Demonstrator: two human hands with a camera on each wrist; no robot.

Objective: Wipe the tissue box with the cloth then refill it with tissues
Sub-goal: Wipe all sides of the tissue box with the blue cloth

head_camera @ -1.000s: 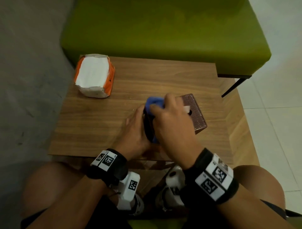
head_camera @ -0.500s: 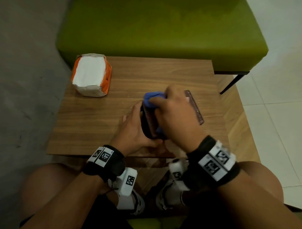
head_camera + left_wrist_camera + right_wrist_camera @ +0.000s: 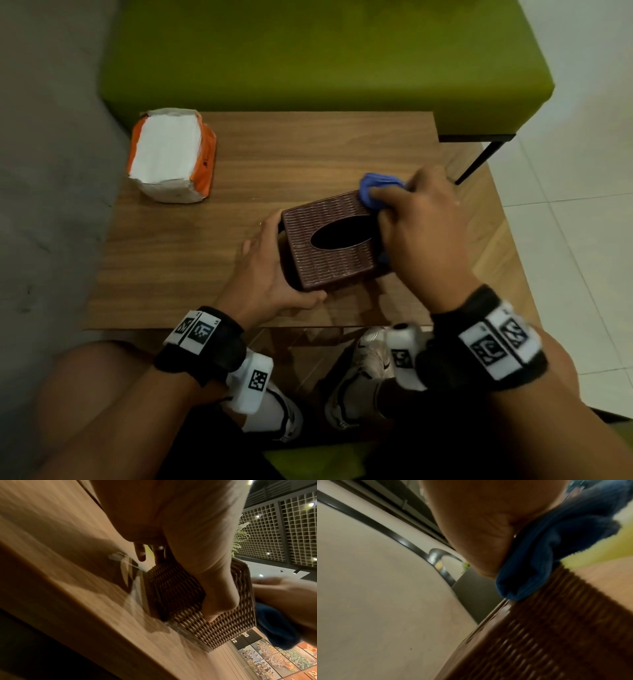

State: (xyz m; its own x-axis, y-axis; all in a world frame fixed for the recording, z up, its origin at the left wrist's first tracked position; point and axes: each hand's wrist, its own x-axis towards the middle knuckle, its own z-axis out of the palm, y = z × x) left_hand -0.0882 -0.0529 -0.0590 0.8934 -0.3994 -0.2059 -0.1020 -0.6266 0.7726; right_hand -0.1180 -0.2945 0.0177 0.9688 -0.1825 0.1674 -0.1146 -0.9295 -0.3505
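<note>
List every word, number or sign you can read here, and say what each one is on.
"20": dark panel behind the tissue box, left wrist view.
"12": the panel beside it.
Square coded markers on the wristbands: patterns, not readable text.
Tissue pack: print too small to read.

We cannot see inside the tissue box (image 3: 329,246): its oval opening is black. The right hand (image 3: 423,236) covers most of the blue cloth (image 3: 378,188) and the box's right end. The right wrist view is motion-blurred.
</note>
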